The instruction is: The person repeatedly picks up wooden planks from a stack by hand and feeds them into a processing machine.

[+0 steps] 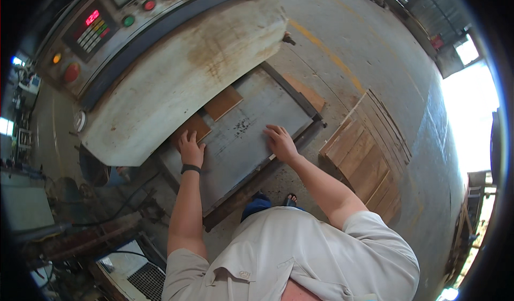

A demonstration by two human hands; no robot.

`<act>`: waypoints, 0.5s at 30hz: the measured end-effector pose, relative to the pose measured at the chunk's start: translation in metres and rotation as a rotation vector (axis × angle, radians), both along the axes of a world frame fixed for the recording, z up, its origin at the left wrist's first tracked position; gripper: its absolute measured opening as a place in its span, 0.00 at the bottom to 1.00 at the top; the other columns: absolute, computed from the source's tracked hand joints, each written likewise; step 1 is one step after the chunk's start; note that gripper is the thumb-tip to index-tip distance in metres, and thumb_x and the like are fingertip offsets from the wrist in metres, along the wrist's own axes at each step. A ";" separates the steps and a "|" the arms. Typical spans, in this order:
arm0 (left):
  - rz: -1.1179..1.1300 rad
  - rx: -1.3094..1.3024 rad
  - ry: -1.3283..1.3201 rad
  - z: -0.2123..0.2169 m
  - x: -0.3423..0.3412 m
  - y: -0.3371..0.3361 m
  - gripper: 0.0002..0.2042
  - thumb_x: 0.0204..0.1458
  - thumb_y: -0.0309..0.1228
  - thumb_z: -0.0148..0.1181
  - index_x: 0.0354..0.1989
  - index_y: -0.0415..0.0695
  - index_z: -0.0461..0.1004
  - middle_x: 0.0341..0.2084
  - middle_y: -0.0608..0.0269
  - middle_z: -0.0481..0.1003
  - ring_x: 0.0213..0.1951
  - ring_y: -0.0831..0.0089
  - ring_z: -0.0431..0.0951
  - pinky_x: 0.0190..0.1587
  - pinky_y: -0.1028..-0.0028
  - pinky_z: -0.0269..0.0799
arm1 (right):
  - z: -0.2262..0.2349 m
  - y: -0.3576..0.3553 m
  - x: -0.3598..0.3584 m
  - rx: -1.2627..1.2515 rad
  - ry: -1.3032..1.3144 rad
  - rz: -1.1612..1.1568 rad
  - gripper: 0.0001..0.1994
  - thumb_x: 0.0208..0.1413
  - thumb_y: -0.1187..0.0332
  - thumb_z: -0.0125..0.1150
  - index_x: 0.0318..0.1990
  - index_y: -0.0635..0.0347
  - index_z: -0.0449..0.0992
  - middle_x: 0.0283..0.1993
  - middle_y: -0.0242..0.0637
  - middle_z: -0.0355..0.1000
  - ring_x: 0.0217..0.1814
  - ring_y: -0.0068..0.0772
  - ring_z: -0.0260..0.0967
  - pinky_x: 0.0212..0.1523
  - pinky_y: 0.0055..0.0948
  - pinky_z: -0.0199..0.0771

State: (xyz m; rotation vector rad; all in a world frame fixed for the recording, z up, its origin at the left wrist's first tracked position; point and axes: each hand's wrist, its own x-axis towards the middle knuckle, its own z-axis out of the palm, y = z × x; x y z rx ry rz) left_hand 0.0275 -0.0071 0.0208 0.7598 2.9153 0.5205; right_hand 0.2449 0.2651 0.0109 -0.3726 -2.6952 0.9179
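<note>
My left hand, with a dark band at its wrist, lies with fingers apart on the near edge of a brown wooden board. That board reaches under the machine's pale hood. To its right, a second brown wooden board also lies partly beneath the hood. Both rest on a grey metal infeed table. Over on the table's right side, my right hand touches the surface near its front edge, fingers spread and nothing in them.
A large machine with a stained cream hood stands in front of me. Its control panel carries coloured buttons and a lit red display. To the right, a stack of wooden boards sits on the concrete floor. Other equipment crowds the lower left.
</note>
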 end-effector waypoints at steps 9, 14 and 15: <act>-0.540 0.225 -0.010 -0.012 0.148 0.090 0.20 0.53 0.31 0.65 0.55 0.41 0.73 0.54 0.50 0.71 0.57 0.49 0.68 0.60 0.57 0.67 | -0.044 0.007 0.299 -0.058 -0.083 -0.780 0.15 0.53 0.75 0.60 0.49 0.58 0.78 0.50 0.43 0.75 0.56 0.49 0.70 0.56 0.39 0.71; -0.842 0.239 -0.278 -0.001 0.290 0.150 0.18 0.53 0.28 0.64 0.52 0.39 0.74 0.47 0.51 0.75 0.51 0.52 0.74 0.55 0.60 0.71 | -0.125 -0.073 0.495 -0.614 -0.618 -1.076 0.17 0.49 0.63 0.64 0.48 0.55 0.80 0.48 0.45 0.78 0.52 0.48 0.76 0.53 0.40 0.75; -0.911 0.242 -0.285 -0.009 0.310 0.157 0.18 0.53 0.28 0.64 0.52 0.38 0.75 0.44 0.51 0.76 0.46 0.54 0.77 0.51 0.62 0.74 | -0.133 -0.096 0.528 -0.693 -0.659 -1.155 0.18 0.49 0.63 0.65 0.49 0.55 0.80 0.48 0.45 0.79 0.51 0.46 0.76 0.52 0.40 0.75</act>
